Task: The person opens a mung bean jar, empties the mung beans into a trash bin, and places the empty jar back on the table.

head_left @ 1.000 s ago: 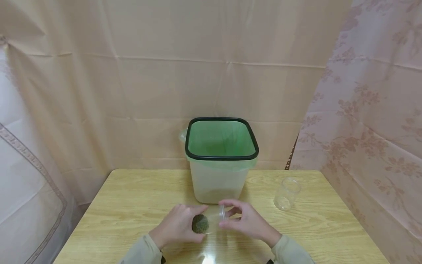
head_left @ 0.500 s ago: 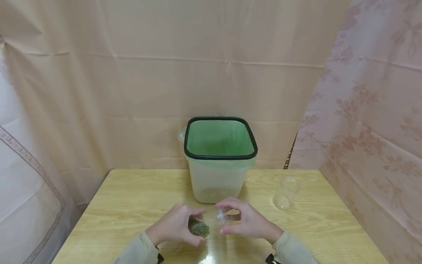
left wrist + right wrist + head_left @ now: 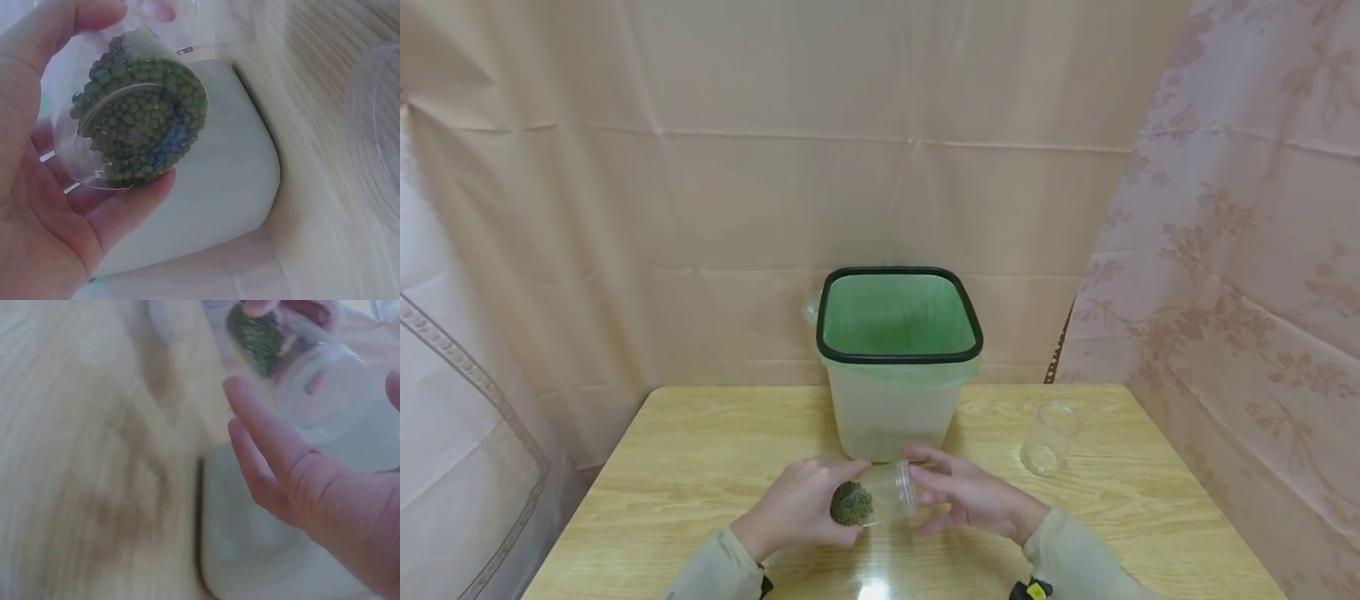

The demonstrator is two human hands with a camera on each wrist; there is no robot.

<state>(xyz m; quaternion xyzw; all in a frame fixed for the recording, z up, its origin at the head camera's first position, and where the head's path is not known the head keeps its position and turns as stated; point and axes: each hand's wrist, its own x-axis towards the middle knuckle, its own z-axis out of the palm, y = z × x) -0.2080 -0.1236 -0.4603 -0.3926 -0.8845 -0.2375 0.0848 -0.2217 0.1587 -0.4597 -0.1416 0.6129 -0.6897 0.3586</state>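
My left hand (image 3: 801, 504) grips a clear plastic jar (image 3: 883, 493) that lies tipped on its side above the table. Green mung beans (image 3: 140, 115) are heaped toward its base, seen through the bottom in the left wrist view. At the jar's mouth, facing right, is a clear lid (image 3: 906, 488). Close beside the lid is my right hand (image 3: 973, 500), its fingers spread and extended. In the right wrist view those fingers (image 3: 269, 434) overlap the near side of the jar, and the lid end stands past them.
A white bin (image 3: 891, 417) with a green liner (image 3: 898, 308) and black rim stands just behind the hands. An upright clear jar (image 3: 1049, 442) is at the right on the wooden table (image 3: 715, 442). Another clear round plastic piece (image 3: 381, 131) lies on the table near the left wrist.
The lid, earlier held by my right hand apart from the jar, now sits at the jar's mouth. My right fingers have loosened from it. The left hand has tilted the jar, shifting the beans.
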